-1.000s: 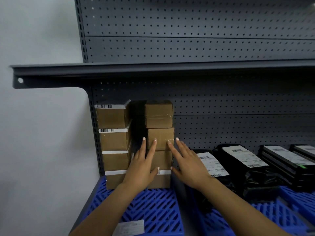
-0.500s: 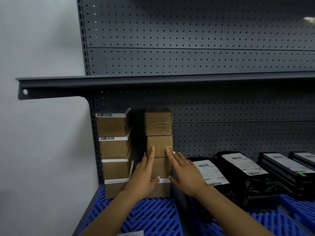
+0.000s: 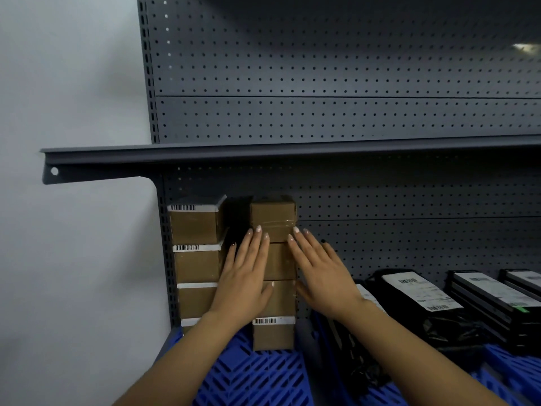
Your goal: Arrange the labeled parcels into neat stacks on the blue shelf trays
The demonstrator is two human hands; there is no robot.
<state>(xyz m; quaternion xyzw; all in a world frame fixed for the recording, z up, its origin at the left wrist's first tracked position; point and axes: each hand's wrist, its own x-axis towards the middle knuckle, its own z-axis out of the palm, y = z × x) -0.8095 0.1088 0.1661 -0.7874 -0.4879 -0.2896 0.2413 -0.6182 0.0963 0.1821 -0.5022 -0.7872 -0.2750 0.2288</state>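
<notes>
Two stacks of brown cardboard parcels stand at the back left of the blue shelf tray (image 3: 257,376). The left stack (image 3: 196,259) shows white barcode labels on its box tops. The right stack (image 3: 275,268) is several boxes high, and its top box (image 3: 273,213) is taped. My left hand (image 3: 244,282) lies flat with straight fingers against the right stack's left front. My right hand (image 3: 322,273) presses flat against that stack's right front edge. Fingertips of both hands reach the bottom of the top box.
Black poly-bag parcels (image 3: 415,291) with white labels lie to the right, and flat black packs (image 3: 494,291) are stacked further right on another blue tray (image 3: 509,361). A grey shelf lip (image 3: 263,159) overhangs the stacks. A pegboard back panel (image 3: 380,200) and a white wall (image 3: 73,259) bound the space.
Both hands have slid upward along the right stack, from its middle boxes to the bottom of the top box. The camera view has tilted upward.
</notes>
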